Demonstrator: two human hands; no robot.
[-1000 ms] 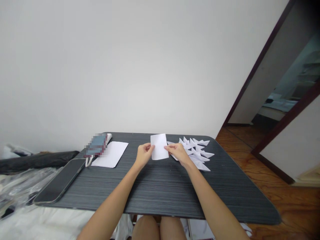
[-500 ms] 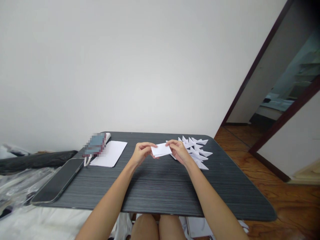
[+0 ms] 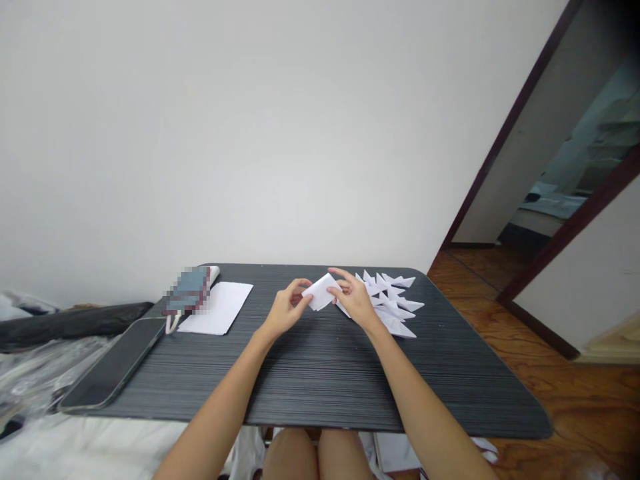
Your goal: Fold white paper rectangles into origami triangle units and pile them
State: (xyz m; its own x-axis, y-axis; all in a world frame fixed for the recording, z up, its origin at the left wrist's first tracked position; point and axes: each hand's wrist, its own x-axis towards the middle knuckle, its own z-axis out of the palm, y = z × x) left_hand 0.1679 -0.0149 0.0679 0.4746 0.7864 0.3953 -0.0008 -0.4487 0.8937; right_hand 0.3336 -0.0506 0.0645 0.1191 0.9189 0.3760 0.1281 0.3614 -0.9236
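A small folded sheet of white paper (image 3: 321,293) is held tilted above the dark table between my two hands. My left hand (image 3: 289,305) pinches its left corner between thumb and fingers. On the other side, my right hand (image 3: 354,297) grips the right edge, thumb in front and the index finger raised behind the top. Several pointed white folded-paper pieces (image 3: 395,303) lie in a cluster just beyond and right of my right hand, which hides part of them.
On the dark table (image 3: 320,380), a stack of white paper (image 3: 220,310) lies to the left. Beside it are a blurred-out item (image 3: 190,290) with a white cord and a black phone (image 3: 117,363) at the left edge. A white wall (image 3: 320,133) rises behind the table.
The folded paper has turned from lying level to a slant, its upper right corner higher. My right index finger has lifted off it, and both thumbs now press its front.
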